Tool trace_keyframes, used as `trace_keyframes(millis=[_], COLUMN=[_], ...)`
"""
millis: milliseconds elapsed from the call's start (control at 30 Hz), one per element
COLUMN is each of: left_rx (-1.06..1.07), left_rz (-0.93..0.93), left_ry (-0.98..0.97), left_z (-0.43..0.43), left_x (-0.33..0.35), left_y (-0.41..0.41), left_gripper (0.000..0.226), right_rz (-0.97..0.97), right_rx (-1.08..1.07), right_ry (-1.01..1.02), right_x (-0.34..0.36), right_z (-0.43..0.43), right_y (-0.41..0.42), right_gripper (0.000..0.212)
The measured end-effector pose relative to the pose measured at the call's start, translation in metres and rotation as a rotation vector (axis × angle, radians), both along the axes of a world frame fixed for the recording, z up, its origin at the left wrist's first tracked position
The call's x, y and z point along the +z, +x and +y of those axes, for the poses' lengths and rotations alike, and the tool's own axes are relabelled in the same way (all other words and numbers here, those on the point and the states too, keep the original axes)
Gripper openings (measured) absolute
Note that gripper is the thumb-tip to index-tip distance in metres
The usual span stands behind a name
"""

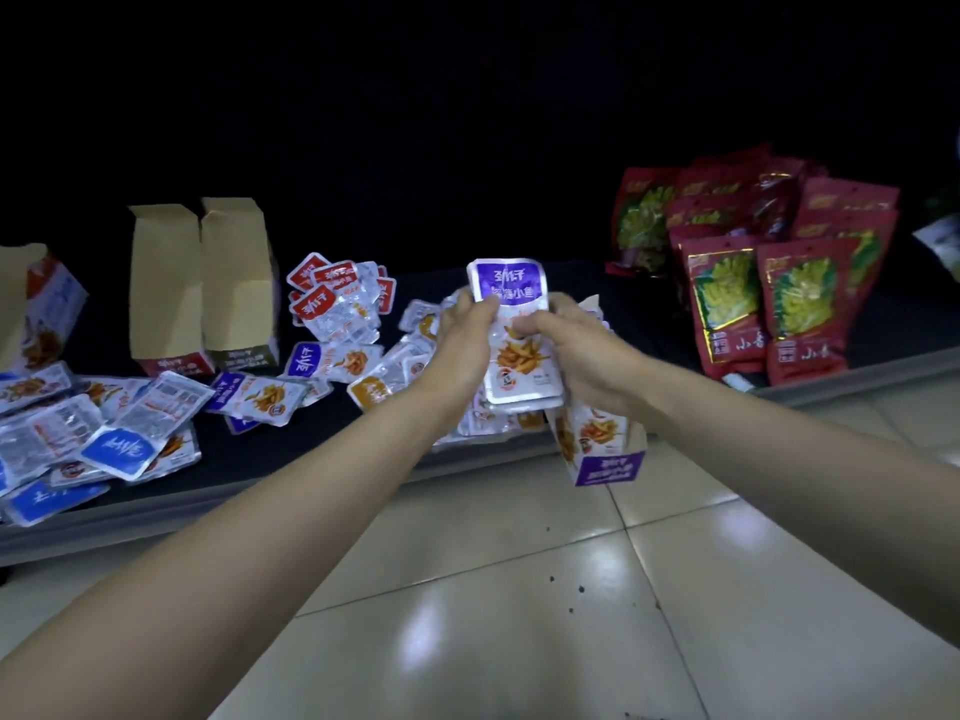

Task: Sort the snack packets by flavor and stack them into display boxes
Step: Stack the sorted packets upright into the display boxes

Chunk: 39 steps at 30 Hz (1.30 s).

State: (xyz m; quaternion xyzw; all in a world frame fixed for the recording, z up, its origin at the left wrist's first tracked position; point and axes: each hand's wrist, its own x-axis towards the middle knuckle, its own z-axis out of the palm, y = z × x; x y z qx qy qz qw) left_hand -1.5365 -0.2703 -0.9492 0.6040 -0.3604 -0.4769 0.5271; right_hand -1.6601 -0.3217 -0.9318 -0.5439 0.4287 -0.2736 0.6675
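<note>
Where the pale tiled floor (pixel 519 615) meets the front lip of a low black shelf (pixel 322 454), two bare forearms reach forward from the bottom of the view. At that front edge stands a purple display box (pixel 608 462), open at the top, its printed face turned toward the person.

Just above and behind the box, both hands hold one stack of purple packets (pixel 511 288) upright. The left hand (pixel 462 345) grips the stack's left side with curled fingers, and the right hand (pixel 576 350) grips the right side in the same way. The bottom of the stack sits close over the box's opening; whether it touches the box cannot be told.

To the left along the shelf lies a loose heap of blue packets (pixel 119 452), some face down. Between that heap and the hands lie a few more purple packets (pixel 260 394) and an orange packet (pixel 371 392). Further back is a small pile of red packets (pixel 332 298).

Behind the blue heap two brown cardboard boxes (pixel 166 288) stand side by side, touching, with their top flaps open. Another box (pixel 36 309) leans at the far left edge. On the right, well apart from the small packets, large red bags (pixel 727 304) stand in overlapping rows.
</note>
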Motion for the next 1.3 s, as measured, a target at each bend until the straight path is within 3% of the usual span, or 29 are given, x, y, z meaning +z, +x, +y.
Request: trace_keyframes(millis=[100, 367, 500, 700, 900, 1167, 1300], left_rx=[-0.14, -0.355, -0.335, -0.338, -0.334, -0.299, -0.257], left_rz=[-0.183, -0.427, -0.502, -0.5, -0.484, -0.513, -0.507], left_ry=[-0.037, 0.043, -0.001, -0.023, -0.056, -0.115, -0.203], left_z=[-0.013, -0.005, 0.0, 0.003, 0.003, 0.008, 0.006], left_x=[0.0, -0.049, -0.064, -0.077, -0.077, -0.078, -0.071], left_y=[-0.034, -0.076, -0.082, -0.084, -0.089, -0.09, -0.083], left_gripper=[0.033, 0.077, 0.071, 0.067, 0.08, 0.088, 0.086], right_rz=[0.034, -0.003, 0.011, 0.525, 0.343, 0.282, 0.262], right_rx=[-0.024, -0.137, -0.077, -0.125, -0.02, -0.099, -0.042], right_ry=[-0.133, -0.215, -0.251, -0.586, -0.381, -0.346, -0.516], right_x=[0.003, -0.047, -0.065, -0.079, -0.088, -0.082, -0.074], right_z=[-0.009, 0.007, 0.01, 0.01, 0.011, 0.006, 0.0], right_y=[-0.048, -0.106, -0.103, -0.104, -0.114, -0.121, -0.123], right_gripper=[0.039, 0.037, 0.037, 0.052, 0.084, 0.082, 0.078])
